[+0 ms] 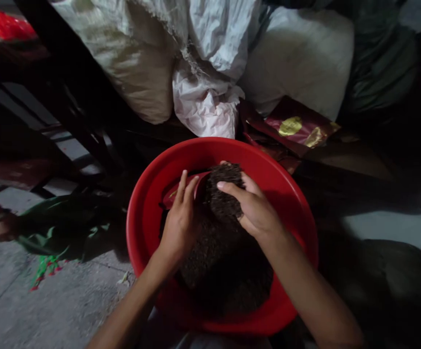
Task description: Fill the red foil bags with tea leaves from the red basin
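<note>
My right hand (259,208) is closed around a clump of dark brown dried leaves (226,191), thumb on top. The clump hangs over the mouth of a dark red pouch (172,194), which lies inside a red plastic basin (141,208). On the left, my left hand (179,225) is at the pouch, its long fingers against the pouch's side near the mouth and its thumb hidden. More loose dark leaves (210,252) fill the lower part of the basin beneath both hands, partly in shadow.
Behind the basin stand large stuffed white sacks (297,53) and a crumpled white bag (208,104). Dark red printed pouches (301,123) lie to their right. At left, another person's hand (1,225) is beside green cloth (57,223) above the concrete floor (61,305).
</note>
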Available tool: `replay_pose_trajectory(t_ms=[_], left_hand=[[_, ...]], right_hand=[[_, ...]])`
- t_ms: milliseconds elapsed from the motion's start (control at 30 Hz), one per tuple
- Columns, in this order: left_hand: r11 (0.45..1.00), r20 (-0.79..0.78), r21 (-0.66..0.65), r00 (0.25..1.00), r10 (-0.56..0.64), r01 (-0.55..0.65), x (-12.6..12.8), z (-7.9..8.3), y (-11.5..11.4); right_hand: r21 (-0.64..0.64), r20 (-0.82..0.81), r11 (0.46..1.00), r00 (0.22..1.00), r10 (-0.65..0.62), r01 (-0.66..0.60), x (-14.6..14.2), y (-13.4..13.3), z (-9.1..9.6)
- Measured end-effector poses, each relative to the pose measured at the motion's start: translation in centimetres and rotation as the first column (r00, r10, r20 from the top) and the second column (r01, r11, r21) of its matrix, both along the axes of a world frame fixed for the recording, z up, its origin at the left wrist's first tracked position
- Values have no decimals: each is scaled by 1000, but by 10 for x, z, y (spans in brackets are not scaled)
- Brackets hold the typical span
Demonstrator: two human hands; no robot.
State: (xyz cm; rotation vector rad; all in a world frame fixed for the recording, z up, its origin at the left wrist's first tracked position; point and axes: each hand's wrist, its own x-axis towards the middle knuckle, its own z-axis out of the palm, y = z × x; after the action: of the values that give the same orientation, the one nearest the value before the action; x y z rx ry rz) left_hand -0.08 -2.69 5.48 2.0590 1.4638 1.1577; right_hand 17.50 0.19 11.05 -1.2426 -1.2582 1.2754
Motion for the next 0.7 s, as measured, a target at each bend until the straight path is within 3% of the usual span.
replay_pose_trajectory(t_ms=[100,200,300,433,500,600,700], left_hand=[[996,27,31,996,80,-81,-1,6,7],[994,3,27,994,109,-109,-6,9,13],[993,-24,23,993,116,-116,-14,11,17],[986,-19,30,987,162,-162,-29,14,21],[983,-22,-8,983,184,-184,-39,14,20],[973,-10,-90,977,211,-211,-55,11,14],[966,45,-114,970,237,-231,-66,9,6]], right_hand=[[71,140,991,985,100,-110,17,8,12],[215,276,976,957,-89,29,58,38,-4],[375,371,900,855,-364,221,101,87,-67],[205,561,963,785,-261,174,136,128,-179],[177,582,978,789,-198,115,136,136,-220],[174,557,985,824,-100,2,116,153,-255],[142,524,976,849,65,-163,81,180,-267]])
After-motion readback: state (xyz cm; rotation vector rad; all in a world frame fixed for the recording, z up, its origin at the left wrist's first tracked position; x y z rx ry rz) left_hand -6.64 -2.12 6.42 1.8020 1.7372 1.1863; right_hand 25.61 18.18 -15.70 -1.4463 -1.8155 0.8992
